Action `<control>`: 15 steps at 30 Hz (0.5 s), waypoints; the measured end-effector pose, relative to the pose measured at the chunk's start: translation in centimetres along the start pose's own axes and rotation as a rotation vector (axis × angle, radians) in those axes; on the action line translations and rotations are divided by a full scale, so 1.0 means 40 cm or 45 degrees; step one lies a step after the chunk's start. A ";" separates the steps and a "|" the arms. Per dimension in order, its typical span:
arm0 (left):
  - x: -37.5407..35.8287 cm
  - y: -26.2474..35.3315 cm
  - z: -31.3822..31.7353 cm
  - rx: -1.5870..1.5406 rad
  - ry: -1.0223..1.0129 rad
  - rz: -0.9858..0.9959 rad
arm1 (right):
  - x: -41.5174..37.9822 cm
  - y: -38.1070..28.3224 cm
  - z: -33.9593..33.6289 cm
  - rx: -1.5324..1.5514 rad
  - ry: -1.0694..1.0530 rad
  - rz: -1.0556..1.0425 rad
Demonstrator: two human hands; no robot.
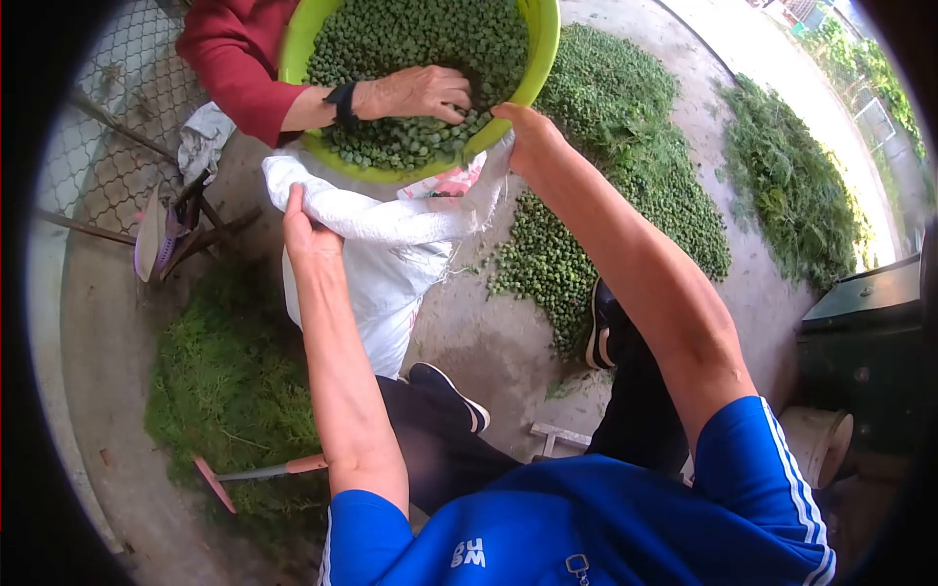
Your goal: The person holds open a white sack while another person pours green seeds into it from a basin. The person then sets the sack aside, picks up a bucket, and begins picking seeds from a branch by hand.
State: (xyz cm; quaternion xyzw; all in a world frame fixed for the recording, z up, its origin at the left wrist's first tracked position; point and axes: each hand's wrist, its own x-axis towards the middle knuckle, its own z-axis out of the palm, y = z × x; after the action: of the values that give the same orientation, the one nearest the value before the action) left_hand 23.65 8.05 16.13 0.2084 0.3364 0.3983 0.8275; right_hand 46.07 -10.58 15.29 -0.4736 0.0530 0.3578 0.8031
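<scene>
A white woven sack stands in front of me, its rolled rim held by my left hand, fingers closed round the edge. My right hand is closed at the lower right rim of a lime-green basin, where the sack's edge also meets it; which of the two it grips is partly hidden. The basin is tilted over the sack mouth and full of small green pods. Another person's hand, with a dark wristband and red sleeve, lies in the pods.
A large heap of green pods covers the floor ahead to the right. Leafy cuttings lie beyond it, more greenery at left with a long-handled tool. A folding chair frame stands at left, a dark green box at right.
</scene>
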 end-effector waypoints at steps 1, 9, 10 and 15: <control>-0.003 0.001 0.001 -0.004 0.008 -0.002 | 0.000 0.000 0.004 0.012 0.015 0.014; -0.001 0.007 -0.016 0.010 -0.048 0.007 | -0.025 -0.019 0.031 -0.033 0.153 0.025; -0.008 0.009 -0.012 0.003 -0.055 -0.033 | -0.026 -0.020 0.029 -0.013 0.145 0.024; 0.003 0.010 -0.024 -0.031 -0.144 -0.091 | -0.001 -0.018 0.021 0.062 0.097 0.030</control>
State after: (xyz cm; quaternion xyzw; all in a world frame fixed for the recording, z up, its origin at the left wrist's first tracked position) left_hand 22.80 8.46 15.66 0.2083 0.2916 0.3601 0.8613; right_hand 46.27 -10.14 16.29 -0.4666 0.0974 0.3475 0.8075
